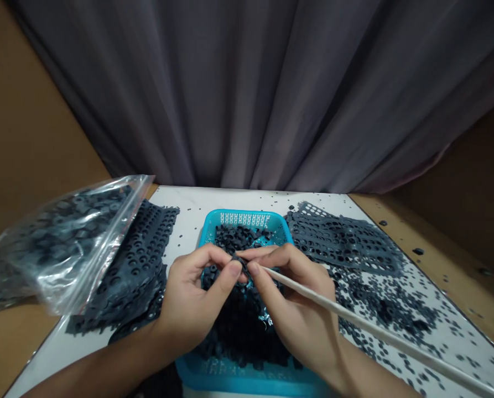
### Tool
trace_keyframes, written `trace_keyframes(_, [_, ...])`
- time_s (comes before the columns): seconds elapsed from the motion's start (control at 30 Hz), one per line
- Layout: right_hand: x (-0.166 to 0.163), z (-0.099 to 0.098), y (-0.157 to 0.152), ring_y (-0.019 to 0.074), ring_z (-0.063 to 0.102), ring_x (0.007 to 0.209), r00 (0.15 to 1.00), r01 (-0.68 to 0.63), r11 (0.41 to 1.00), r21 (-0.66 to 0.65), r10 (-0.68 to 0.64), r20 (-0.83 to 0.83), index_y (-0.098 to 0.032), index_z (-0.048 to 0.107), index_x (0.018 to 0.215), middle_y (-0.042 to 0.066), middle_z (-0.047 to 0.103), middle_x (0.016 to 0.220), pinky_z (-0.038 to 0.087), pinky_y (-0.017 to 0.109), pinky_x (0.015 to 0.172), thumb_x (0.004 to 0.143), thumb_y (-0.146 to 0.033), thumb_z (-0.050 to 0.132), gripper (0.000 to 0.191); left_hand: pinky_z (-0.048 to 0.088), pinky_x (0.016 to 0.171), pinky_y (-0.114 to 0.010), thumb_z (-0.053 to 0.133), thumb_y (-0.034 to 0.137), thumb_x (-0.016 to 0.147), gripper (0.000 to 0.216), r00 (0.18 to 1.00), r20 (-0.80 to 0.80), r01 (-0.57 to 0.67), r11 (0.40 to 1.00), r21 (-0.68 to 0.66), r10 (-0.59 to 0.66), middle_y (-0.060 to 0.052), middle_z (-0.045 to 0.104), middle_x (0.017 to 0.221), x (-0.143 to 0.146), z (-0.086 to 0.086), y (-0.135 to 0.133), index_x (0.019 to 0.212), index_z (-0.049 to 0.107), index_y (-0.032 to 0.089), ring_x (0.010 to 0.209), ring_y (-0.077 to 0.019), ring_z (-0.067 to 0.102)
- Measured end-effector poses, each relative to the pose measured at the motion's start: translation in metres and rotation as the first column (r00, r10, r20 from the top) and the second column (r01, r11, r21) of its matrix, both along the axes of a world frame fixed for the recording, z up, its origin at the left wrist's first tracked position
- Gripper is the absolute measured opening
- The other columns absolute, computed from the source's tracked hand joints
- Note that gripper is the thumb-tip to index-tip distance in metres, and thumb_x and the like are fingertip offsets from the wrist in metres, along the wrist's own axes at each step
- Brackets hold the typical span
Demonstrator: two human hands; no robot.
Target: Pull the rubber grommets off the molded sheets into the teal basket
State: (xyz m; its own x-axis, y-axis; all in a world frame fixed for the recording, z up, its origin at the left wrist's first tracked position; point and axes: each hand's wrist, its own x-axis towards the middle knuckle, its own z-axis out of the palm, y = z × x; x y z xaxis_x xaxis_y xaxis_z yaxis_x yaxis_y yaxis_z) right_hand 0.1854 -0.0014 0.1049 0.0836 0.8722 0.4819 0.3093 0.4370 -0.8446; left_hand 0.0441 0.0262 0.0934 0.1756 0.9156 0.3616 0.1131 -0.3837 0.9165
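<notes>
Over the basket, my left hand (197,293) pinches a small black rubber piece (242,262) between thumb and forefinger. My right hand (300,298) meets it there, its thumb and forefinger closed at the other side of the piece. A thin white rod (367,327) runs from my right fingertips across that hand to the lower right; its tip is hidden by the fingers. Beneath both hands, a blue plastic basket (247,382) holds a heap of small black rubber pieces (240,331), with a few shiny bits among them.
On the left, a clear zip bag (76,237) full of black pieces leans over perforated black rubber sheets (136,265). More punched sheets (346,237) lie at right, beside scattered small black discs (388,309) on the white tabletop (180,199). A grey curtain (247,94) hangs behind.
</notes>
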Motion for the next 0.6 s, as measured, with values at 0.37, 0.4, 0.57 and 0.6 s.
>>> trace_keyframes(0.37, [0.003, 0.008, 0.002, 0.0111, 0.071, 0.081, 0.965, -0.101, 0.99, -0.099, 0.073, -0.253, -0.02, 0.06, 0.071, -0.001, 0.075, 0.086, 0.056, 0.019, 0.071, 0.08, -0.015, 0.064, 0.011, 0.049, 0.06, -0.016, 0.06, 0.015, 0.079, 0.015, 0.999, -0.005, -0.044, 0.999, -0.011, 0.044, 0.006, 0.068, 0.06, 0.0, 0.0, 0.002, 0.066, 0.059, 0.02, 0.058, -0.0081, 0.063])
trace_keyframes(0.4, [0.003, 0.009, 0.002, 0.0108, 0.071, 0.079, 0.96, -0.117, 0.987, -0.11, 0.084, -0.268, -0.02, 0.06, 0.07, -0.001, 0.075, 0.086, 0.057, 0.019, 0.071, 0.08, -0.015, 0.064, 0.012, 0.049, 0.06, -0.015, 0.06, 0.015, 0.079, 0.015, 0.999, -0.006, -0.044, 0.999, -0.005, 0.044, 0.006, 0.068, 0.06, -0.001, 0.0, 0.002, 0.066, 0.059, 0.021, 0.058, -0.0078, 0.063])
trace_keyframes(0.57, [0.001, 0.01, 0.003, 0.0088, 0.07, 0.072, 0.945, -0.147, 0.982, -0.117, 0.104, -0.311, -0.019, 0.059, 0.068, -0.001, 0.075, 0.082, 0.056, 0.017, 0.068, 0.08, -0.012, 0.063, 0.014, 0.048, 0.058, -0.014, 0.06, 0.015, 0.08, 0.015, 0.999, -0.01, -0.048, 0.999, 0.0, 0.048, 0.007, 0.068, 0.061, -0.001, -0.002, 0.002, 0.067, 0.06, 0.021, 0.058, -0.0067, 0.062])
trace_keyframes(0.6, [0.0, 0.01, 0.003, 0.0088, 0.07, 0.072, 0.944, -0.149, 0.982, -0.114, 0.107, -0.313, -0.019, 0.059, 0.069, -0.001, 0.075, 0.082, 0.056, 0.017, 0.068, 0.08, -0.012, 0.063, 0.014, 0.048, 0.058, -0.014, 0.06, 0.015, 0.08, 0.015, 0.999, -0.011, -0.048, 0.999, -0.001, 0.048, 0.007, 0.068, 0.061, -0.001, -0.002, 0.002, 0.067, 0.059, 0.021, 0.058, -0.0066, 0.062])
